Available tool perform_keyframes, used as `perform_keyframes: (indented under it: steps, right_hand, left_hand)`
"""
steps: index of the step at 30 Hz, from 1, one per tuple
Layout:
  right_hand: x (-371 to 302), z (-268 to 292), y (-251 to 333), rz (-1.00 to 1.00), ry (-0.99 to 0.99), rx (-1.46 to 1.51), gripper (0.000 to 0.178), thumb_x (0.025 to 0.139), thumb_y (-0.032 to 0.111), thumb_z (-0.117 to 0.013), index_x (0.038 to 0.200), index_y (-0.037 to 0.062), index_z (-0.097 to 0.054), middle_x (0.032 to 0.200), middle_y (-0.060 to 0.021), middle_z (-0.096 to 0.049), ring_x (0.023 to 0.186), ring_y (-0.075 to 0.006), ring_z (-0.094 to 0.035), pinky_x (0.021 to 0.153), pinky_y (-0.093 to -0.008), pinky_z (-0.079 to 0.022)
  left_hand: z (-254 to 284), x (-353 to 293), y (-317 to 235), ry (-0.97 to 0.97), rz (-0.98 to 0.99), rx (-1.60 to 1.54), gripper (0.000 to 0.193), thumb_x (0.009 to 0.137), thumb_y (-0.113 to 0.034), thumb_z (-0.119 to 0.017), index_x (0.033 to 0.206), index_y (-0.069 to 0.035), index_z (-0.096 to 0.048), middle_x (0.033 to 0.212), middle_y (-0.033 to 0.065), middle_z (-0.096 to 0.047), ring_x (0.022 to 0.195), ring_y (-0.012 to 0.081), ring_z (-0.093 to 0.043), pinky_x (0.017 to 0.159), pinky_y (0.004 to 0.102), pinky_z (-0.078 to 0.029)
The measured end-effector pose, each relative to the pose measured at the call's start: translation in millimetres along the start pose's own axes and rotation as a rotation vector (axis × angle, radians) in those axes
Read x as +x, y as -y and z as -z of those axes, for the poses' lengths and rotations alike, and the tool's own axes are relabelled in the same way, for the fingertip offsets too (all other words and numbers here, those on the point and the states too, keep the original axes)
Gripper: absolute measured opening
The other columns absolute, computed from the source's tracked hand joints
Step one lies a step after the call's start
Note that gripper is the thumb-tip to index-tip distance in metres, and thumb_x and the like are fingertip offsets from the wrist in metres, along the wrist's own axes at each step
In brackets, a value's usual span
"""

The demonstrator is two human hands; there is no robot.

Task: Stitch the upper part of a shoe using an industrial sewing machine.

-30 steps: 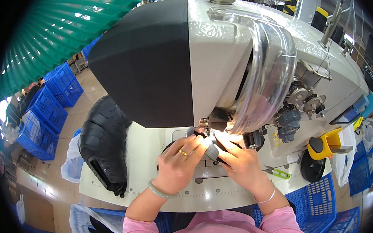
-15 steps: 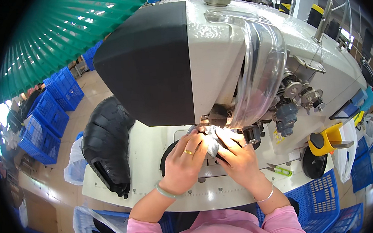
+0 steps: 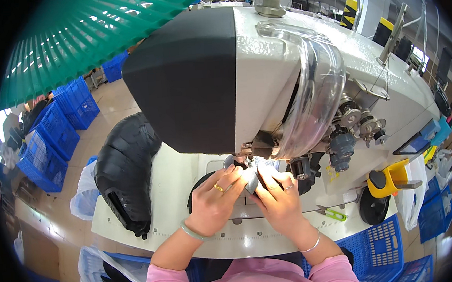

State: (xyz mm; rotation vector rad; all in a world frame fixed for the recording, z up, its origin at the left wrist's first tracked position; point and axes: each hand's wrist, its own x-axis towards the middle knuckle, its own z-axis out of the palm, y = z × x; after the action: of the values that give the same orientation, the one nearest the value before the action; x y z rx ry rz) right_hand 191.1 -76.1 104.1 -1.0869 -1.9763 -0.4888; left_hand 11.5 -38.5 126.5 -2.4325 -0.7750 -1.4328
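Grey fabric [image 3: 251, 183] sits at the near side of the sewing machine [image 3: 261, 82], left hand [image 3: 211, 201] and right hand [image 3: 279, 202] both grasping it; a slip could carry either under the needle assembly [image 3: 246, 149].

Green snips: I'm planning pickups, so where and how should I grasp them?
Probably pinch the handle across its sides, from the person's right: the snips lie on the table, blades pointing left, away from that approach.

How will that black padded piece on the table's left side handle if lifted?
The black padded piece is probably light for its bulk, given its puffed sections. Its creased, curving body suggests flopping; its glossy surface may be slippery.
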Motion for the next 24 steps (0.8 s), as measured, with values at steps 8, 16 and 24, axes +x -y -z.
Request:
perform_keyframes:
  steps: [8,16,24]
  right_hand:
    - [2.7,-1.6,9.1,-0.019,-0.01,-0.059,0.035,0.066,0.015,-0.081,0.097,0.0038,-0.069,0.122,-0.0141,-0.063,0.106,-0.0294,-0.054,0.087,-0.0434,-0.041]
    - [0.5,4.4,1.2,-0.071,0.012,0.156,0.034,0.072,0.015,-0.079,0.103,0.0043,-0.07,0.124,-0.0143,-0.062,0.112,-0.0306,-0.054,0.086,-0.0407,-0.044]
    - [-3.9,12.8,-9.9,-0.305,0.063,0.039,0.018,0.083,0.018,-0.072,0.094,0.0058,-0.066,0.089,-0.0113,-0.058,0.084,-0.0301,-0.059,0.069,-0.0382,-0.049]
  left_hand:
    - [2.9,1.8,5.5,0.047,-0.042,-0.032,0.027,0.068,0.001,-0.066,0.095,0.001,-0.066,0.106,0.0119,-0.064,0.094,0.0289,-0.068,0.079,0.0362,-0.059]
    - [1.0,0.8,1.9,0.057,-0.034,0.025,0.037,0.067,0.003,-0.064,0.104,0.0,-0.068,0.107,0.0129,-0.064,0.095,0.0307,-0.067,0.08,0.0372,-0.058]
    - [-4.7,2.4,2.6,-0.053,0.198,-0.2,0.027,0.07,0.003,-0.073,0.094,-0.008,-0.075,0.09,0.0068,-0.069,0.079,0.0264,-0.068,0.072,0.0334,-0.056]
